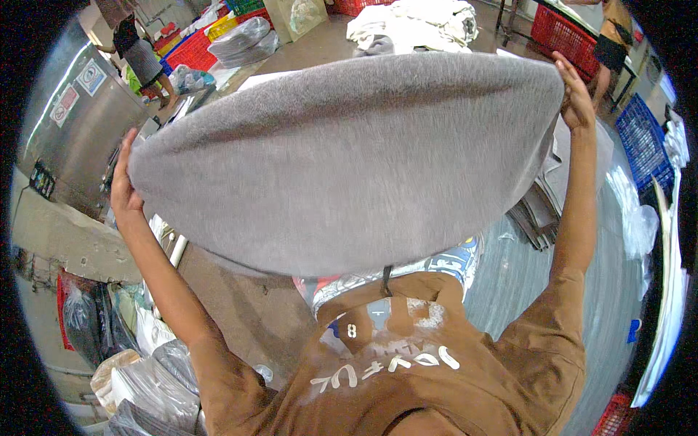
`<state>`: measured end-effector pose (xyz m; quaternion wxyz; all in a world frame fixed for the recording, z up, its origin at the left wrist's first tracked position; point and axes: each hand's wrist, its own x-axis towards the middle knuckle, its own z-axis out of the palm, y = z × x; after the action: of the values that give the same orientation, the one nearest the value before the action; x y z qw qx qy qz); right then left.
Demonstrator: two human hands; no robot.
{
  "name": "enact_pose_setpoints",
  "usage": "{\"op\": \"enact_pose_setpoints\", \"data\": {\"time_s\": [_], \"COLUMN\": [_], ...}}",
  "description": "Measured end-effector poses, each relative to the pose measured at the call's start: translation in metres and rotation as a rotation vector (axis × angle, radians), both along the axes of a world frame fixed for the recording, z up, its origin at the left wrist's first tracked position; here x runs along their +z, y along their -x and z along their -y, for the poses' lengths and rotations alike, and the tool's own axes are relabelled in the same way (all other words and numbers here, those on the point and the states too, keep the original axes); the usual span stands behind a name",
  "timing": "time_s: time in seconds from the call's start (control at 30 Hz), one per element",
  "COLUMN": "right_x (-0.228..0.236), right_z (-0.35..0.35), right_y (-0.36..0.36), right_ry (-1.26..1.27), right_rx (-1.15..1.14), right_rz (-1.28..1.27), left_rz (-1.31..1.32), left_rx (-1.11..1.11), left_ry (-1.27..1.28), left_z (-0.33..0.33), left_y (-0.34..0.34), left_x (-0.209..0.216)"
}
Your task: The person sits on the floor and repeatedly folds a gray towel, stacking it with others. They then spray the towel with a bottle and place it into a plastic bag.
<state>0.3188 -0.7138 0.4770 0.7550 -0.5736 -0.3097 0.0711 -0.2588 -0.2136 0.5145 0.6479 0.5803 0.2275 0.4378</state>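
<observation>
As a worker in a brown T-shirt holds up a large grey cloth, the fabric spans the space in front of the chest, stretched from one hand to the other with its lower edge bowed downward. The left hand holds the cloth's left end, fingers pointing up along the edge, while the right hand, a little higher, holds the opposite end in much the same way; how tightly either one grips cannot be told. Below the right forearm, a stack of folded grey pieces lies at the edge of a pale table. Beyond the cloth, a heap of white fabric sits near a red basket, and plastic-wrapped bundles are piled to the left. Two other people, one at upper left and one at upper right, stand farther off, partly cut by the view's rim. A blue crate stands at far right, and clear plastic bags crowd the lower left
</observation>
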Motion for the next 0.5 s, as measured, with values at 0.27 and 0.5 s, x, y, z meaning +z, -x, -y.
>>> {"op": "enact_pose_setpoints", "data": {"time_s": [0.27,0.5], "right_x": [0.024,0.032], "right_z": [0.016,0.078], "right_y": [0.011,0.041], "right_ry": [-0.068,-0.433], "right_rx": [-0.032,0.314], "right_rz": [-0.078,0.000], "left_rz": [-0.244,0.328], "left_rx": [0.017,0.037], "left_ry": [-0.218,-0.392], "left_z": [0.018,0.077], "left_y": [-0.023,-0.010], "left_x": [-0.008,0.015]}}
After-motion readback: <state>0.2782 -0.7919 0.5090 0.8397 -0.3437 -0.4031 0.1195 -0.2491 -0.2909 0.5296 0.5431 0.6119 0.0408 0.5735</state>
